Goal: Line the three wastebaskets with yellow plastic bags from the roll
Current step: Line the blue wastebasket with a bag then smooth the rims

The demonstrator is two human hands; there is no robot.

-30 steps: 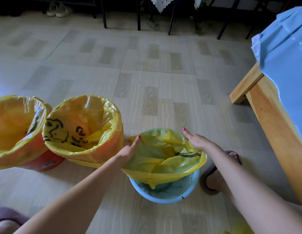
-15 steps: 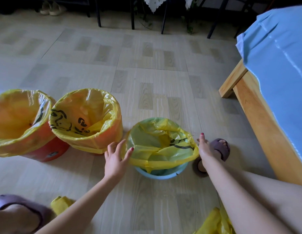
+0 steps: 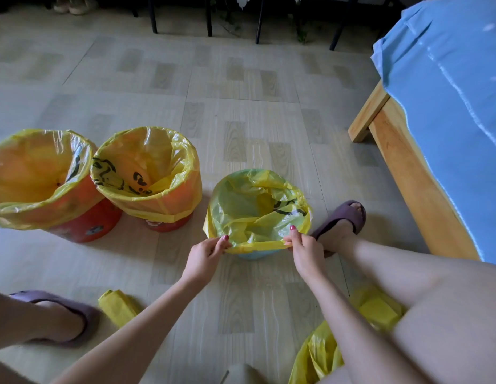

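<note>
Wastebaskets stand in a row on the pale wood-look floor (image 3: 241,106), three of them, each with a yellow bag in it. At the far left, the first red bin (image 3: 83,225) has its bag (image 3: 33,167) folded down over the rim, the mouth open wide. Touching it on the right, the second red bin (image 3: 169,224) also wears a bag (image 3: 147,167) turned down over its rim, with black print showing on the inside. Nearer the viewer and low at the left, a foot in a purple slipper (image 3: 61,309) rests on the floor, and just right of it lies the roll of yellow bags (image 3: 118,306).

Further right and apart from the red pair sits the small blue bin (image 3: 252,255), mostly hidden by its bag (image 3: 252,206), which lies crumpled inside and over the rim. The left hand (image 3: 203,256) pinches the near edge of this bag between thumb and fingers. The right hand (image 3: 306,252) pinches the same edge on the other side, fingers curled, and the strip of plastic runs taut between the two hands over the near rim.

Right of the blue bin is the other foot in a purple slipper (image 3: 341,217). Loose yellow plastic (image 3: 324,353) lies low on the floor under the right arm. At the far right stands a wooden bed frame (image 3: 407,173) covered by a blue sheet (image 3: 449,106).
</note>
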